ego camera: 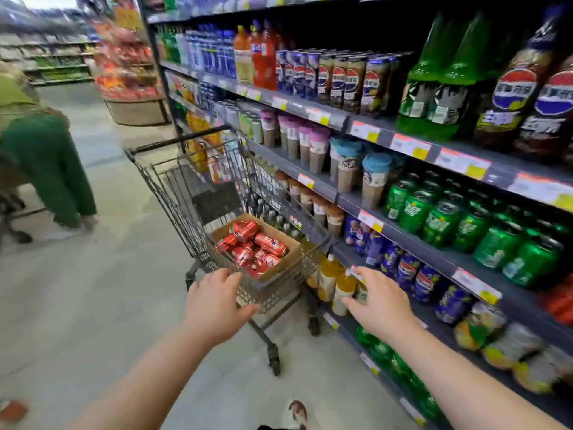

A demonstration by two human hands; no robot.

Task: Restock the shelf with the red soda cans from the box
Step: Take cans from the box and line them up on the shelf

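Several red soda cans (251, 247) lie jumbled in an open cardboard box (286, 262) inside a wire shopping cart (173, 193). My left hand (214, 301) stretches toward the cart's near end with relaxed fingers and holds nothing; whether it touches the wire I cannot tell. My right hand (379, 301) reaches out with fingers spread, empty, in front of the lower shelf (434, 259). A patch of red cans (558, 301) shows at the far right of that shelf.
The shelving on the right carries green cans (440, 221), blue cans (409, 271), cup drinks (372, 178), large bottles (434, 85) and yellow juice bottles (338, 290). A person in green (46, 169) bends over at the left of the aisle. A red display stand (130, 72) stands behind.
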